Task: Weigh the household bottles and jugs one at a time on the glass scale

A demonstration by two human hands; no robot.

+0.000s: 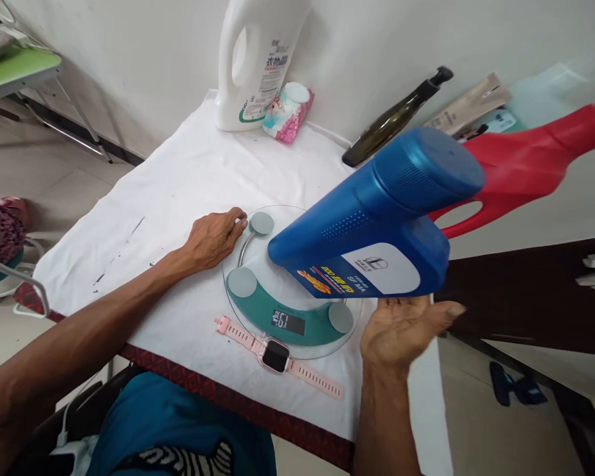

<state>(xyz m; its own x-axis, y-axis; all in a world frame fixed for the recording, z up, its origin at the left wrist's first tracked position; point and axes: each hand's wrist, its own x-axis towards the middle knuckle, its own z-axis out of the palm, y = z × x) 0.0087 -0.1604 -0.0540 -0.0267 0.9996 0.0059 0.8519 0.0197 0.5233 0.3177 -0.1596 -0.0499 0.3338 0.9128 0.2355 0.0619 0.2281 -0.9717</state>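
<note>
A blue motor oil bottle (347, 244) stands on a round glass scale (262, 320) with a green band, grey pads and a lit display (288, 322). My right hand (396, 330) is right at the bottle's near right side, palm up, thumb stretched out. Its fingertips are hidden behind the bottle, so I cannot tell if they touch it. At the scale's left edge my left hand (213, 238) rests on the white cloth, fingers curled in with nothing seen in them. A pink-strapped smartwatch (276, 356) lies at the scale's near rim.
Against the wall stand a white detergent jug (250, 73), a pink-and-blue pouch (290, 112), a dark green pump bottle (391, 125), a beige tube (471, 106) and a red bottle (520, 168). The cloth-covered table (143, 205) ends at a dark red border. Slippers (515, 383) lie on the floor.
</note>
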